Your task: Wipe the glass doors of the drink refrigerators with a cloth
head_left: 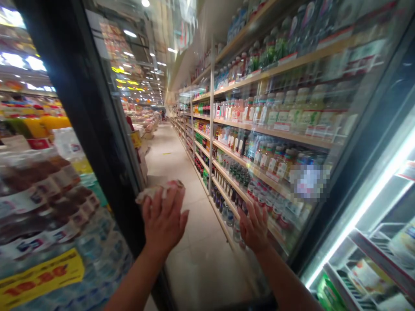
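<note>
A large glass door panel in a dark frame stands tilted across the view. Against its left part, my left hand presses a crumpled light-coloured cloth with the palm flat and the fingers stretched over it. Part of the cloth is hidden under those fingers. Lower right of it, my right hand is open at the glass, its fingers apart and nothing in it. Whether its fingertips touch the pane, I cannot tell.
Through or mirrored in the glass are shelves of bottled drinks and a long aisle. At right is a lit cooler with wire racks and packages. Stacked bottle packs with a yellow price sign stand at left.
</note>
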Tool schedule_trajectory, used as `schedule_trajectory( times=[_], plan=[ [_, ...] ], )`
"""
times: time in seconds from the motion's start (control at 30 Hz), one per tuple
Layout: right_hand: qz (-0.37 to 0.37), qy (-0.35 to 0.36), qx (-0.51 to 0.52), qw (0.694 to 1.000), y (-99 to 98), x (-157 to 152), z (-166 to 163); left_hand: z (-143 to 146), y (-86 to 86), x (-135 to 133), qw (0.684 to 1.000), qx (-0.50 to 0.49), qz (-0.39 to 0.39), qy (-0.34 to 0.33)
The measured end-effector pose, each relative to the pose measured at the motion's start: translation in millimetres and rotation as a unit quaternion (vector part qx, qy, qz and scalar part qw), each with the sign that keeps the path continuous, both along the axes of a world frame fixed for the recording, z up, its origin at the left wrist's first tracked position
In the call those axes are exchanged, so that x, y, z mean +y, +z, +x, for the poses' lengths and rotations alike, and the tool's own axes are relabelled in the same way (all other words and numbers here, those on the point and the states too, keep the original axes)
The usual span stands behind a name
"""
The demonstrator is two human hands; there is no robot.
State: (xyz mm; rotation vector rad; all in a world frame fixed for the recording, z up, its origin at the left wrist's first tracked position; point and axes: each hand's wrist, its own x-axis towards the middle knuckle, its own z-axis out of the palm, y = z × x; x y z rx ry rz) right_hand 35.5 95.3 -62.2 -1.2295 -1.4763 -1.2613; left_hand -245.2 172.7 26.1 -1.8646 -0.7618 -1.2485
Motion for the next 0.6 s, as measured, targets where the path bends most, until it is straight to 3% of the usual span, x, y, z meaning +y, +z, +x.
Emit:
schedule_trajectory(
  times=[0.07,0.1,0.23,0.3,0.37,0.5,0.53,0.6],
  plan=[
    [0.004,0.007,0.005,1.0,0.8,1,-1,-1,21.5,4,0.998,-0.06,-0.014,0.017],
    [0.006,0.011,0.007,1.0,1.2,1,-1,1,21.0,2,0.997,-0.072,-0.022,0.021],
    [0.007,0.018,0.006,1.0,2.1,1,-1,17,-29.7,-16,0.998,0.004,-0.057,0.0],
    [0.007,0.019,0.007,1.0,2.1,1,-2,18,-42.2,-20,0.993,0.079,-0.075,-0.033],
    [0.004,0.017,0.009,1.0,1.8,1,-2,12,-25.3,-15,0.991,0.102,-0.076,-0.036],
    [0.009,0.011,0.017,1.0,-0.8,2,-3,2,37.8,-2,0.998,-0.04,-0.046,0.009],
    [0.01,0.011,0.018,1.0,-1.7,2,-3,3,42.7,-3,0.997,-0.062,-0.049,0.015],
    [0.011,0.011,0.021,1.0,-3.8,3,-2,11,32.4,-9,0.995,-0.067,-0.067,0.017]
  ],
)
